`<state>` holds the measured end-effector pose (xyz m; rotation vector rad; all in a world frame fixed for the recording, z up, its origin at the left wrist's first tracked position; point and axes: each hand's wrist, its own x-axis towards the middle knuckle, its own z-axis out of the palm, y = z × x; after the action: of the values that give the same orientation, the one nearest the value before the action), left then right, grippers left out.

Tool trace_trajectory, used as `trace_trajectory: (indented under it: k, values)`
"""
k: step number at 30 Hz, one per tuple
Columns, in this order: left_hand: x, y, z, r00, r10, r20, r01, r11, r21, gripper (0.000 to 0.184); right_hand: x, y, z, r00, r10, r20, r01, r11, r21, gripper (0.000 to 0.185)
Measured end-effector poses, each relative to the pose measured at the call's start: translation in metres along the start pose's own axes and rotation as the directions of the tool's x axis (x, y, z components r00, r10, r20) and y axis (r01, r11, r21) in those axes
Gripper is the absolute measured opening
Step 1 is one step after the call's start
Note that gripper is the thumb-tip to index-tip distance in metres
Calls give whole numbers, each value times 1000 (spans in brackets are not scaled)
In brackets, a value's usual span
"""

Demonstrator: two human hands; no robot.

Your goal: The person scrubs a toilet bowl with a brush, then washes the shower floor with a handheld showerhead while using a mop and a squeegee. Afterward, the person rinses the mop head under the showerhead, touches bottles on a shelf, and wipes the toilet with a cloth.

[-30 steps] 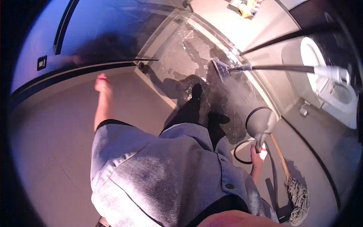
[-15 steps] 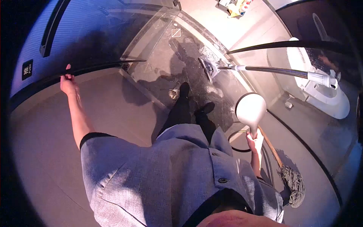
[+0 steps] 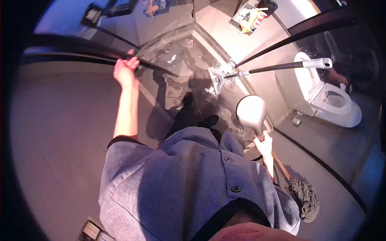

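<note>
My right hand [image 3: 264, 145] is closed around the handle of a white shower head [image 3: 251, 110], its face turned away from me toward the wet shower floor [image 3: 181, 52]. What looks like spray blurs the floor beyond it. My left hand [image 3: 127, 73] reaches forward with its fingers around the dark edge of a glass door [image 3: 155, 66]; the fingertips are partly blurred. Ahead, a long-handled floor squeegee [image 3: 277, 69] stands tilted, its head on the wet floor by the wall.
A mop [image 3: 303, 197] with a wooden handle lies at my right. Beyond a dark frame is a white toilet [image 3: 333, 102]. A tray of cleaning items [image 3: 250, 20] sits at the back. A small box [image 3: 92, 231] shows at the bottom left.
The glass door has swung right and inward with my left hand on its edge. The shower head has shifted slightly left. My view has turned, showing the box at bottom left.
</note>
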<state>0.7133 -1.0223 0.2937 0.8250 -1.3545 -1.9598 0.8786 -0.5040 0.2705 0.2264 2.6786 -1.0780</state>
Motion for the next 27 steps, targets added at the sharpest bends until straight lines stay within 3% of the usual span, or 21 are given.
trace_trajectory:
  k: [3, 4, 6, 8, 10, 12, 14, 16, 18, 20, 22, 27]
  values:
    - [-41, 4, 24, 994, -85, 72, 90, 994, -68, 20, 4, -9, 2, 999, -14, 35, 9, 992, 122, 20]
    - [-55, 7, 33, 990, -114, 78, 121, 989, -85, 21, 9, 11, 8, 996, -57, 63, 55, 998, 42, 23]
    - [-69, -7, 39, 975, -179, 130, 198, 967, -157, 20, 15, -20, 8, 985, -143, 100, 138, 989, 58, 25]
    - [-94, -13, 56, 977, -157, 145, 183, 965, -186, 19, 25, -30, 13, 965, -146, 219, 142, 989, 32, 24]
    - [-116, 0, 74, 939, -295, 174, 332, 909, -252, 20, 31, -53, 20, 943, -159, 293, 127, 984, 125, 24]
    - [-111, -10, 75, 875, -262, 406, 380, 893, -241, 22, 40, -90, 29, 919, -195, 343, 180, 981, 75, 23]
    - [-105, 7, 72, 773, -399, 494, 524, 839, -143, 26, 45, -110, 28, 877, -329, 351, 306, 944, 120, 21]
    - [-46, -8, 41, 838, -298, 457, 433, 873, -224, 28, 55, -149, 50, 871, -372, 320, 340, 928, 152, 20]
    - [19, -17, 1, 852, -346, 394, 495, 777, -389, 27, 68, -171, 71, 864, -415, 285, 353, 903, 246, 20]
    - [79, -32, -31, 856, -448, 260, 517, 725, -455, 35, 86, -193, 90, 874, -352, 334, 276, 927, 254, 20]
    - [109, -32, -58, 872, -435, 223, 488, 748, -449, 44, 90, -235, 84, 869, -288, 401, 123, 913, 389, 29]
    - [201, -50, -116, 829, -554, 77, 498, 668, -553, 72, 120, -323, 122, 805, -395, 442, 207, 886, 415, 30]
